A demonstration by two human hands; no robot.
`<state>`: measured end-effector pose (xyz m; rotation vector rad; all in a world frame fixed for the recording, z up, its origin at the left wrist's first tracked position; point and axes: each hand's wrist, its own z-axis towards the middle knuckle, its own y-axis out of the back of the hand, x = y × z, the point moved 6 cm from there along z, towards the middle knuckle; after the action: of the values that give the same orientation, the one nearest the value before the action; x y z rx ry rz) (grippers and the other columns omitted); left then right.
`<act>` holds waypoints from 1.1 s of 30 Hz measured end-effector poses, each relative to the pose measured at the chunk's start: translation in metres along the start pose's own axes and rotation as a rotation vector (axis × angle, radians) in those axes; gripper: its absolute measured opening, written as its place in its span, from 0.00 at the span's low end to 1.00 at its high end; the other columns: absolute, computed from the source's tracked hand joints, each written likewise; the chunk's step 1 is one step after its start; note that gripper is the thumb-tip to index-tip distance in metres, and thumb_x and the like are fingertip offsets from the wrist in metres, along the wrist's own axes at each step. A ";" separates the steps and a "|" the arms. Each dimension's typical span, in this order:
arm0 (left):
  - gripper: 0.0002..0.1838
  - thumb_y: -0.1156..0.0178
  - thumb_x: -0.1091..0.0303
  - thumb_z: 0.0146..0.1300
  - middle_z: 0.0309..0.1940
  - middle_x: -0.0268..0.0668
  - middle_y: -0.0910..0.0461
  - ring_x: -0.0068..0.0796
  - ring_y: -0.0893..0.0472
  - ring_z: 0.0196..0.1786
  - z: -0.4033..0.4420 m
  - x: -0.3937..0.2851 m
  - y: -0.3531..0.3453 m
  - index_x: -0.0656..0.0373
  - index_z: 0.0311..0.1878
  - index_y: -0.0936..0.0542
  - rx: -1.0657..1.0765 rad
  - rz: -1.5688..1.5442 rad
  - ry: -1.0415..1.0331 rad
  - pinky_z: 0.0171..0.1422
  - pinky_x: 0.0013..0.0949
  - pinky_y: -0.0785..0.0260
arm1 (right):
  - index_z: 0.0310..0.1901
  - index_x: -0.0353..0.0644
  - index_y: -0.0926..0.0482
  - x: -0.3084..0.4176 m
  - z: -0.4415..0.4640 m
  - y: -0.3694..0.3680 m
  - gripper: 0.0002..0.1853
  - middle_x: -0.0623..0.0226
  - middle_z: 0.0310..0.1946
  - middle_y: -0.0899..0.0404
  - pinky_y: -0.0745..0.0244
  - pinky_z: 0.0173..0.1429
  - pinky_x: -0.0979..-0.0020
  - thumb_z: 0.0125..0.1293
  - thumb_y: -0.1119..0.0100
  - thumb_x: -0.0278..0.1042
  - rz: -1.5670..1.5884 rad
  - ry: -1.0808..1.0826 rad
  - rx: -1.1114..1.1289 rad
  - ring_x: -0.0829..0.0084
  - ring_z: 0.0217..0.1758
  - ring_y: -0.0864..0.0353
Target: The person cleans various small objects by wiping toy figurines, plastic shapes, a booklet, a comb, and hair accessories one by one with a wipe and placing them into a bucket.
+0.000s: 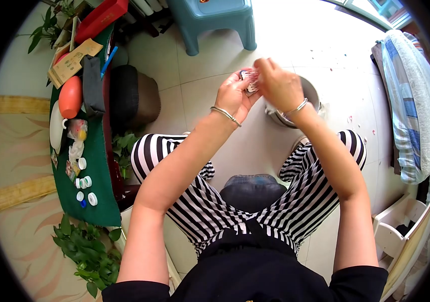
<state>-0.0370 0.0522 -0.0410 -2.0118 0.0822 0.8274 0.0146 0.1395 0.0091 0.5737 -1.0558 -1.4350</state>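
Note:
My left hand (234, 95) is closed around a small, flat red-and-white patterned piece (250, 80) with dark edges, held out over the floor between my knees. What kind of thing it is, I cannot make out. My right hand (279, 85), slightly blurred, is right beside the piece with its fingers curled together. Whatever those fingers pinch is hidden. Below and behind my right hand stands a round metal bucket (311, 95), its near side partly covered by the hand and wrist.
Small scraps (349, 119) lie scattered on the tiled floor at the right. A blue plastic stool (215, 25) stands ahead. To the left, a green-topped table (101, 176) carries an orange vase-like object (70, 97), a grey case (92, 85) and several white caps (92, 199).

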 end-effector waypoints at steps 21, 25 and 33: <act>0.13 0.58 0.81 0.62 0.48 0.42 0.27 0.31 0.25 0.50 0.000 -0.001 0.001 0.66 0.50 0.33 -0.018 0.093 -0.037 0.57 0.36 0.31 | 0.39 0.49 0.30 0.003 0.012 0.010 0.08 0.66 0.31 0.26 0.27 0.22 0.65 0.56 0.47 0.31 0.063 0.045 -0.074 0.62 0.22 0.22; 0.14 0.59 0.81 0.62 0.50 0.44 0.29 0.34 0.26 0.53 0.002 -0.004 0.004 0.67 0.51 0.34 -0.022 0.085 -0.038 0.59 0.38 0.32 | 0.39 0.49 0.30 0.001 0.005 -0.001 0.08 0.66 0.31 0.26 0.27 0.23 0.64 0.56 0.47 0.30 -0.010 0.054 0.041 0.61 0.23 0.22; 0.15 0.60 0.81 0.63 0.51 0.47 0.30 0.40 0.26 0.52 0.007 -0.015 0.010 0.68 0.53 0.36 -0.066 -0.045 -0.107 0.61 0.40 0.32 | 0.40 0.48 0.29 0.003 0.000 0.007 0.10 0.67 0.30 0.25 0.27 0.26 0.64 0.55 0.47 0.28 0.098 0.084 0.028 0.61 0.25 0.22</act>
<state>-0.0562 0.0482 -0.0422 -2.0192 -0.0514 0.9180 0.0178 0.1376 0.0159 0.5891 -1.0249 -1.3014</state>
